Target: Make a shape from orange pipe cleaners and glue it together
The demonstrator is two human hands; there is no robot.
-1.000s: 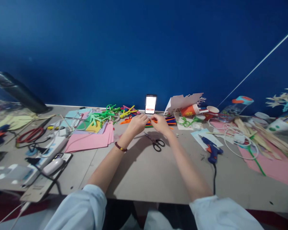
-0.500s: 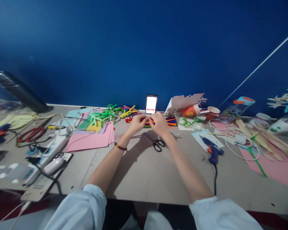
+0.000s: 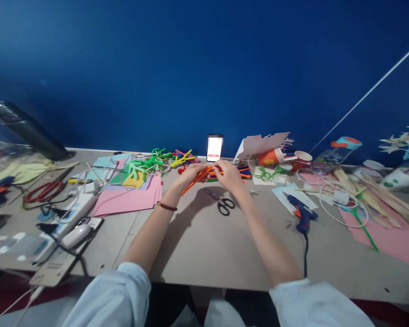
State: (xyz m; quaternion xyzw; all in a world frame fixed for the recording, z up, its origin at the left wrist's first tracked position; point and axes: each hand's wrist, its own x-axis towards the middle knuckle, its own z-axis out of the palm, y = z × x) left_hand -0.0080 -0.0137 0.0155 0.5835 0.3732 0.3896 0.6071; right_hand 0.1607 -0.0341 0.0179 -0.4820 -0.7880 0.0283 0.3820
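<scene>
Orange pipe cleaners stretch between my two hands, their loose ends slanting down towards the table on the left. My left hand is closed around them from the left side, its fingertips partly hidden. My right hand pinches their upper right end between thumb and fingers. A bundle of pipe cleaners in several colours lies behind and beside my right hand. Scissors with black handles rest on the table just below, between my forearms.
A lit phone leans against the blue wall. To the left are bent green pipe cleaners, pink paper and a power strip. On the right lie a blue glue gun, paper cups and a coiled white cable.
My left hand has shifted slightly left, away from the right one. More of the orange pipe cleaners now shows, slanting below the left hand. The scissors have stayed put.
</scene>
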